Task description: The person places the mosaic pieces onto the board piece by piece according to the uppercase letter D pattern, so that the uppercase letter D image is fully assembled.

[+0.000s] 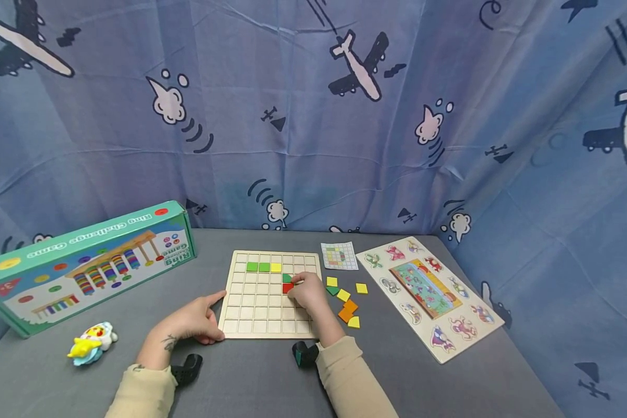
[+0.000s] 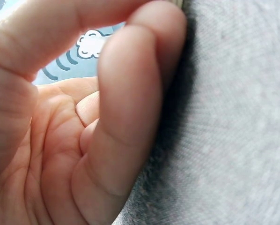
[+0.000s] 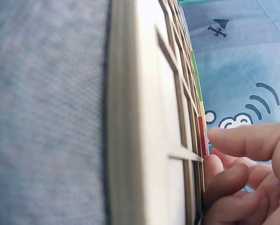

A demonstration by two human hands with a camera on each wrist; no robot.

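Note:
A wooden grid board (image 1: pixel 251 319) lies flat on the table. My left hand (image 1: pixel 190 319) is at its lower left: the index fingertip touches the left edge and the thumb is by the near corner. In the left wrist view, bent fingers (image 2: pixel 126 93) hide most of the board. My right hand (image 1: pixel 310 293) is over the board's right half, with fingertips at a red square tile (image 1: pixel 287 288). The right wrist view shows the thumb touching that red tile, flat on the grid. Behind it is a green tile (image 1: pixel 287 278); two green tiles (image 1: pixel 258 267) and a yellow one (image 1: pixel 276 267) form a far row.
Loose yellow, green and orange pieces (image 1: pixel 343 295) lie right of the board. Behind them is a printed pattern card (image 1: pixel 339 256). A sea-animal puzzle board (image 1: pixel 439 342) lies farther right. At left stand a game box (image 1: pixel 99 261) and a small toy (image 1: pixel 93 343).

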